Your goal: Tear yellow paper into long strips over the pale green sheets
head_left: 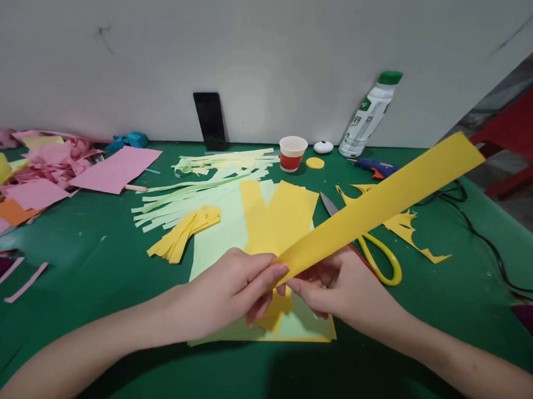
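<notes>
White wall panel (256, 56) at the back, green desk (109, 310) in front, red chair (520, 123) off right. Yellow paper strip (377, 205) is up in the air above the middle of the desk, slanting up to the right, lower end at the hands. Left hand (232, 290): fingers closed, pinching that lower end. Right hand (349, 281): fingers bent just beside it, partly behind the strip; can't tell if they grip. Handling, my guess: very light, bendy, looks smooth, creases or tears easily; likely stiff enough to stand out from one end. Best hold: light flat pinch near an end, no squeezing mid-length.

Desk surface looks smooth, so loose paper probably slides. Under the hands, yellow sheets (287, 215) over pale green paper (217, 250). Scissors (395, 263) right, partly hidden by strip and hand. Pink scraps (49, 161) far left. Phone (210, 120) and bottle (366, 121) lean on the panel, paper cup (292, 159) between.
</notes>
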A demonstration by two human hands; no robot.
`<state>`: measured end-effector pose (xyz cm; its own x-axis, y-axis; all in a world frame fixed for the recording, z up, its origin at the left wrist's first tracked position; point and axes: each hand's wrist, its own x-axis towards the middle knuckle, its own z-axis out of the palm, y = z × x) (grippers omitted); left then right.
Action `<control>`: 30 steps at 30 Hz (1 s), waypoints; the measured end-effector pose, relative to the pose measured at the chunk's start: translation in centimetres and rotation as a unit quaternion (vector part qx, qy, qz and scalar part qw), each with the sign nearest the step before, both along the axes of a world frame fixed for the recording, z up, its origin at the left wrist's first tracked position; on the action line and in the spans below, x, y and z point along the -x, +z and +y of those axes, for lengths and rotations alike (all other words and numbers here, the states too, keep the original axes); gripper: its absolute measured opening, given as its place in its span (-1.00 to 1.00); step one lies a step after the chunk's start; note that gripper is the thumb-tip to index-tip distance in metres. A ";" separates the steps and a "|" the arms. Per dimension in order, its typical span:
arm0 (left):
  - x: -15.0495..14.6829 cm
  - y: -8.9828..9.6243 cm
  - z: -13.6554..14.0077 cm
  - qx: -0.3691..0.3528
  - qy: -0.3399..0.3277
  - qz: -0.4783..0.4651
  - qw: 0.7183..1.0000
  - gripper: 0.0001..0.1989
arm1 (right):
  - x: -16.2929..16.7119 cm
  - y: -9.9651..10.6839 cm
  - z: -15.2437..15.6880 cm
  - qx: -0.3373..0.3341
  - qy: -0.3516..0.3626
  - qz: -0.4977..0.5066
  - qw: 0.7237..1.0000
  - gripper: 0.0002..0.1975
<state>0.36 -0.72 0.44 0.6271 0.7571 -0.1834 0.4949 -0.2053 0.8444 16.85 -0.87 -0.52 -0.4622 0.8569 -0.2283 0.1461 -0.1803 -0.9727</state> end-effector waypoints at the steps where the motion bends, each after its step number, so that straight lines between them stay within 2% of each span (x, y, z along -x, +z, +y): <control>1: 0.0 0.1 0.0 -0.013 -0.003 0.012 1.000 -0.64 | 0.0 0.0 0.0 -0.007 0.000 -0.002 1.000 -0.88; 9: 0.1 -0.1 -0.2 -0.097 -0.021 0.074 0.992 -0.65 | 0.1 0.1 0.5 0.001 -0.058 -0.012 0.998 -0.94; 15: 0.1 0.0 -0.3 -0.095 -0.011 0.083 0.992 -0.63 | -0.8 0.6 1.2 -0.045 -0.082 -0.063 0.994 -0.96; 21: 0.2 0.6 -0.1 -0.067 0.008 0.089 0.994 -0.62 | -2.2 1.4 1.9 -0.097 -0.118 -0.073 0.986 -0.93; 23: 0.2 0.8 0.0 -0.061 0.010 0.090 0.994 -0.61 | -2.3 1.5 1.9 -0.093 -0.109 -0.067 0.987 -0.89; 26: 0.2 1.0 -0.1 -0.057 0.018 0.086 0.995 -0.62 | -2.0 1.2 1.8 -0.050 -0.065 -0.074 0.994 -0.83; 30: 0.2 0.6 -0.3 -0.064 0.009 0.077 0.995 -0.63 | -0.8 0.3 1.1 -0.002 0.001 -0.061 0.998 -0.87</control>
